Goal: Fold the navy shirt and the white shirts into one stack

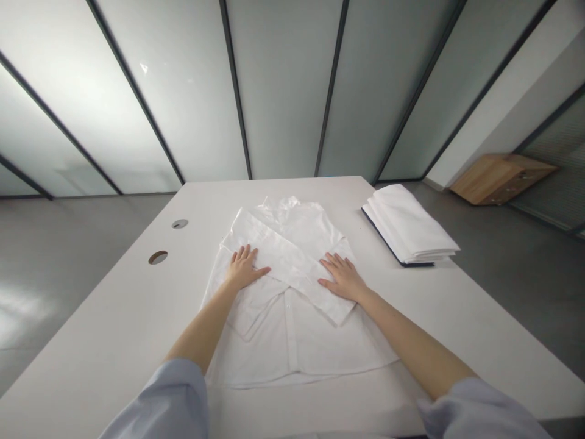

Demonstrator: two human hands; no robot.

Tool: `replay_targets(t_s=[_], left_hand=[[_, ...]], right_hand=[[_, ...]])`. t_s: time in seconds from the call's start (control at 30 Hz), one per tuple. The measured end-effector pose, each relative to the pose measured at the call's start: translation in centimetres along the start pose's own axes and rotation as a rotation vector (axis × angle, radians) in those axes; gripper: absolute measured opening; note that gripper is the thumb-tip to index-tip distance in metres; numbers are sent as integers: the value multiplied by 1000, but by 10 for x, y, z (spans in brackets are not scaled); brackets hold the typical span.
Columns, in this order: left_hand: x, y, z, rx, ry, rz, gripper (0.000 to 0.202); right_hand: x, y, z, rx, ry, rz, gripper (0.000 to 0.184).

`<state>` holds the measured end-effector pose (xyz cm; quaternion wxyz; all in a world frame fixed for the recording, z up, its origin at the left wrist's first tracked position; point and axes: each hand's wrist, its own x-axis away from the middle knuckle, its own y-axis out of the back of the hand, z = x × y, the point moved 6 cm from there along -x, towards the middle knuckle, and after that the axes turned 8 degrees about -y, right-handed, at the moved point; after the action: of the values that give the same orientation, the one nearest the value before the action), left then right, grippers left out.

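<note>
A white shirt lies spread on the table, its collar at the far end and its hem toward me. Both sleeves are folded across the front, one crossing over the other. My left hand rests flat on the left part of the shirt with its fingers spread. On the right part, my right hand lies flat too, fingers apart, over the crossed sleeve. Neither hand grips the cloth. The button strip runs down the middle below the sleeves.
The white table has two round holes at its left. A stack of folded white cloth sits on a dark flat piece by the right edge. Beyond stand frosted glass panels and a wooden cabinet.
</note>
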<state>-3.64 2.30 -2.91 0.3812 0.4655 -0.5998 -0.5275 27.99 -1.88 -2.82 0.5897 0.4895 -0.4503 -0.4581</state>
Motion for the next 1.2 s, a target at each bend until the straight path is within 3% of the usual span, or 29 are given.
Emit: replay_targets(t_s=[0.2,0.33,0.43,0.53,0.6,0.73,0.87,1.2], left_hand=[[10,-2,-3,-22,-22,-3,85],[6,10,-4,-56,-76,-35,71],[-12,24,-3,-61,-95,-94,59],[-37,29,-1,-59,-67,-124,58],[-51,23,1,-52,-29,-82,63],[-59,5,3,-49,-1,37,69],[-48,1,1,-90,1,63,69],[-5,3,-21,-159,-41,37,65]], right_hand=[[9,-3,-1,13,8,-7,65],[3,11,0,5,7,-14,58],[-21,34,5,-13,-19,-69,48],[-56,50,16,-14,-26,-158,47],[-77,48,23,9,-27,-176,52],[-99,22,24,51,-76,-111,62],[-95,4,19,47,-101,-79,64],[-44,-4,17,71,-86,-89,64]])
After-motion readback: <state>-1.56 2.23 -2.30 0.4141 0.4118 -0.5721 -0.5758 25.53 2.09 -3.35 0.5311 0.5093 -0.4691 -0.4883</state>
